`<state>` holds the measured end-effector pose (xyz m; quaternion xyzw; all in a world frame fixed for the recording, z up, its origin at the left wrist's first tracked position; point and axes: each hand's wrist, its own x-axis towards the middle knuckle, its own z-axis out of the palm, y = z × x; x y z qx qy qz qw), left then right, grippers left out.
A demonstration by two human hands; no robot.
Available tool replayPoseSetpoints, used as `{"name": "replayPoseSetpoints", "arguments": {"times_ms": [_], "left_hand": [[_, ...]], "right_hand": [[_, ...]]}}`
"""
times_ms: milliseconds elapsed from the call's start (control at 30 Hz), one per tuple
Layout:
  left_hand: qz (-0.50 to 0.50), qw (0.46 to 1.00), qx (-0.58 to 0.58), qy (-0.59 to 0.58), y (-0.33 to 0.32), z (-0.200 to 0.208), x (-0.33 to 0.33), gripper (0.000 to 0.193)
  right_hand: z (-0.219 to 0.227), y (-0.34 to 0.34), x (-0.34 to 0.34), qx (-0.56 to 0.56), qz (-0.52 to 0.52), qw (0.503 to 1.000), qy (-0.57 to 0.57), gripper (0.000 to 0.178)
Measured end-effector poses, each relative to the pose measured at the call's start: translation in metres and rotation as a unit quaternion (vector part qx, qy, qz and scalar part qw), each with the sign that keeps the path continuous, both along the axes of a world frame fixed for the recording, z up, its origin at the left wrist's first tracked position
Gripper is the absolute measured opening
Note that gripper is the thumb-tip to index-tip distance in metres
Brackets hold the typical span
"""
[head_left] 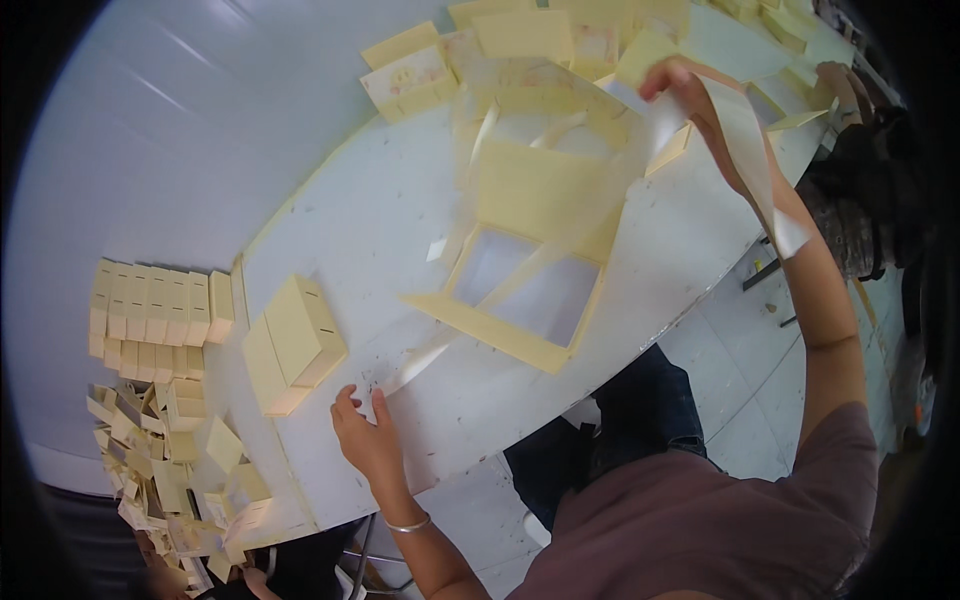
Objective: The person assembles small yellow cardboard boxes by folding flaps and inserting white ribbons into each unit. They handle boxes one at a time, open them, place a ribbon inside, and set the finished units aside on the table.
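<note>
A pale yellow box (575,358) lies open in the middle of the white table, its flat lid panel (545,195) folded back away from me. White ribbon (515,272) runs across its pale interior. My left hand (368,440) hovers over the table at the box's near left, thumb and fingers apart, close to a loose ribbon end (425,358). Raised at the far right, my right hand (690,98) has its fingers curled round a wide, shiny white strip of ribbon (745,150), which trails down over my forearm. Motion blurs the translucent part near that hand.
Two closed yellow boxes (295,340) stand together at left. Stacked boxes (160,305) and a jumbled pile of boxes (165,450) lie beyond them. Several open boxes (410,75) line the far edge. Another person's hand (840,85) shows at far right; someone sits at lower left.
</note>
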<state>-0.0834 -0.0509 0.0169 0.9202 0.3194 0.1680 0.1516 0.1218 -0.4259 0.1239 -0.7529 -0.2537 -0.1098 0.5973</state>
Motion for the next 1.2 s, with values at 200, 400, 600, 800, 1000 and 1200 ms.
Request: {"name": "replayPoseSetpoints", "arguments": {"times_ms": [200,400,600,800,1000,1200], "left_hand": [[-0.284,0.85,-0.4,-0.19,-0.105,0.035,0.035,0.072],[-0.368,0.864,-0.299,-0.171,-0.106,0.018,0.088,0.071],[-0.374,0.873,-0.18,-0.258,-0.116,0.076,0.102,0.055],[-0.475,0.846,-0.243,0.031,-0.112,0.095,0.142,0.043],[-0.435,0.741,-0.5,-0.104,-0.143,0.095,0.148,0.031],[-0.465,0.789,-0.401,0.03,-0.11,0.097,0.159,0.028]], "right_hand": [[0.018,0.046,0.005,-0.05,0.089,0.995,0.005,0.026],[0.01,0.088,-0.012,-0.333,0.169,0.927,-0.038,0.025],[-0.006,0.073,-0.01,-0.329,0.143,0.932,-0.051,0.023],[-0.006,0.066,-0.001,-0.24,0.134,0.961,-0.029,0.022],[-0.008,0.06,0.006,-0.137,0.093,0.986,-0.029,0.022],[0.004,0.05,0.025,-0.255,0.091,0.96,-0.074,0.027]]}}
